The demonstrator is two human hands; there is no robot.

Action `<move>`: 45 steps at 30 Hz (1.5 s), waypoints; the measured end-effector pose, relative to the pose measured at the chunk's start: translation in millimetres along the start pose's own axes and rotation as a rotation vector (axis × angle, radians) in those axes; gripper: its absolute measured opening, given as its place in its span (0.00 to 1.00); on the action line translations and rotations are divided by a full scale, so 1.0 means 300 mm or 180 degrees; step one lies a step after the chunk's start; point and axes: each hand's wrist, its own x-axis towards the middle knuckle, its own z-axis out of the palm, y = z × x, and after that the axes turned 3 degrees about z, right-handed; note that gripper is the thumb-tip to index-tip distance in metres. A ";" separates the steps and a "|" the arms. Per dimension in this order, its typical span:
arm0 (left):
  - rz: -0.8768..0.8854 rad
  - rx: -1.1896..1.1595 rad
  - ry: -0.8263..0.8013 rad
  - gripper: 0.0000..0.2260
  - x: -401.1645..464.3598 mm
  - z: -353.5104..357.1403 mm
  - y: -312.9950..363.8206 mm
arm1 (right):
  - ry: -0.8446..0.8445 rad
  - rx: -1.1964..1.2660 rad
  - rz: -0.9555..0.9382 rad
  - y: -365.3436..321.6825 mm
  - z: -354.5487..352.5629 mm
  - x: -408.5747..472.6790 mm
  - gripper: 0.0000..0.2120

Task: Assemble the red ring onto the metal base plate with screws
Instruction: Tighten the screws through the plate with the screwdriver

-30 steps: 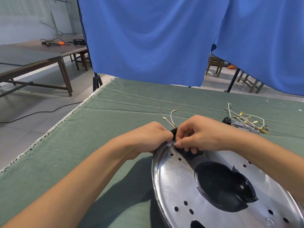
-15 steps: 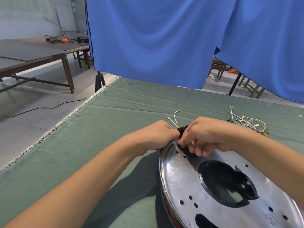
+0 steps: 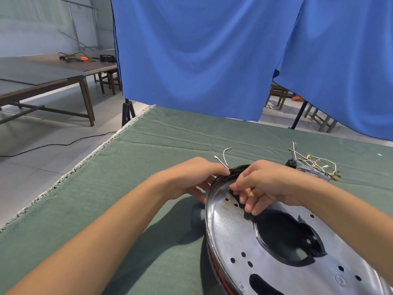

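The round shiny metal base plate (image 3: 234,235) lies tilted at the lower right of the green cloth, with a large dark centre opening and several small holes. A thin strip of the red ring (image 3: 219,273) shows under its left rim. My left hand (image 3: 191,177) grips the plate's far-left rim, fingers curled under it. My right hand (image 3: 268,184) rests on the plate just beside it, with thumb and forefinger pinching a small metal screw (image 3: 230,186) close to the rim holes.
A short white wire with brass ends (image 3: 223,156) lies just beyond my hands. A bundle of wires on a small part (image 3: 312,167) sits at the right. The cloth's fringed left edge (image 3: 85,165) drops to the floor. Blue curtains (image 3: 202,60) hang behind.
Both hands stay at the plate's far rim. My right-hand fingers have shifted slightly along the rim holes, and the plate's near side has tipped up so the red strip shows.
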 end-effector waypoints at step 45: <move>0.1215 0.3180 0.1670 0.10 0.098 -0.045 -0.203 | 0.0334 -0.0260 -0.0172 0.013 0.026 0.017 0.13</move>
